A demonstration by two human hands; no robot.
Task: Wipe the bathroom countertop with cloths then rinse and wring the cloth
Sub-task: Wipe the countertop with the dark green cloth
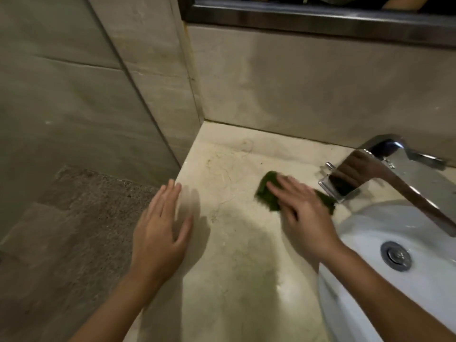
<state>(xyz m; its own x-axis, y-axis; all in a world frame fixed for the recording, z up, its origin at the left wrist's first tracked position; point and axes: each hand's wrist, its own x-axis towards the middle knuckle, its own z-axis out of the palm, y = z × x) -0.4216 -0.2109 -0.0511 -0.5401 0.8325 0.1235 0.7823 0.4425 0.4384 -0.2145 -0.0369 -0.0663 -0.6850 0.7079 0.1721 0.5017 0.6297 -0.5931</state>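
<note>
A dark green cloth point(267, 193) lies flat on the beige stone countertop point(234, 243), left of the tap. My right hand point(301, 213) presses on it with straight, spread fingers and hides its middle. My left hand point(160, 228) hovers at the countertop's left edge with fingers straight and apart, holding nothing. Both hands are motion-blurred. The countertop shows pale streaks and marks near the back corner.
A chrome tap point(385, 169) reaches over a white basin point(365, 233) with a metal drain point(396, 255) at the right. Tiled walls close off the back and left. A mirror frame point(308, 18) runs along the top. The floor drops away at the left.
</note>
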